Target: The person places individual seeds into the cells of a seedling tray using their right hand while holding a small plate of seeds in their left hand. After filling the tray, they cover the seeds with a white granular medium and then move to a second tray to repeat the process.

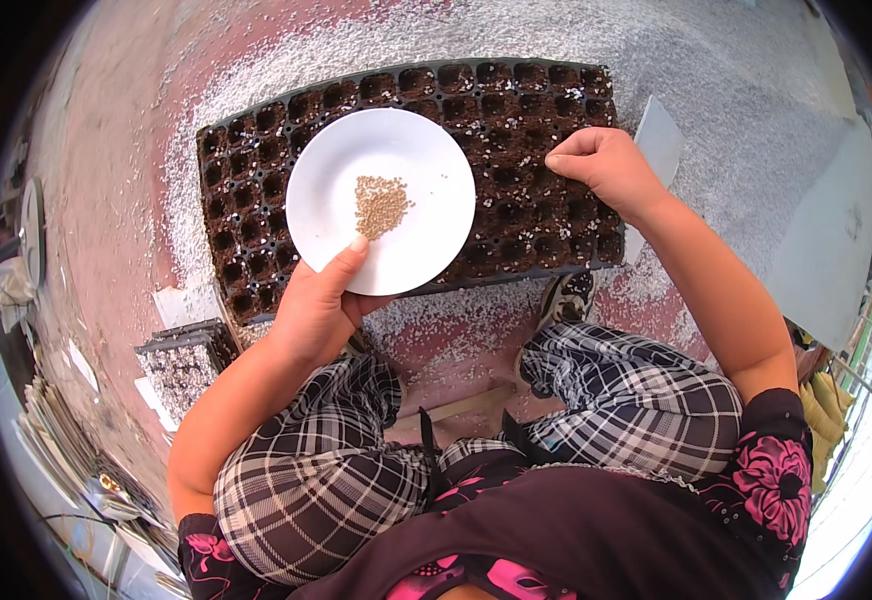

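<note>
My left hand (pixel 323 304) grips the near rim of a round white plate (pixel 436 247), thumb on top. A small heap of tan seeds (pixel 381 206) lies on the plate, just beyond the thumb tip. Beneath the plate is a black plastic seedling tray (pixel 421 285) whose cells hold dark brown growing medium with white granules scattered on it; the plate hides some cells. Over the right part of the tray, my right hand (pixel 601 161) has its thumb and forefinger pinched together. Whether a seed is between those fingertips cannot be told.
White granules (pixel 676 67) are spread on the reddish ground around the tray. A pale flat sheet (pixel 657 142) stands by the tray's right end. Small stacked trays with white granules (pixel 181 367) sit at the near left. My shoe (pixel 567 300) is close to the tray's near edge.
</note>
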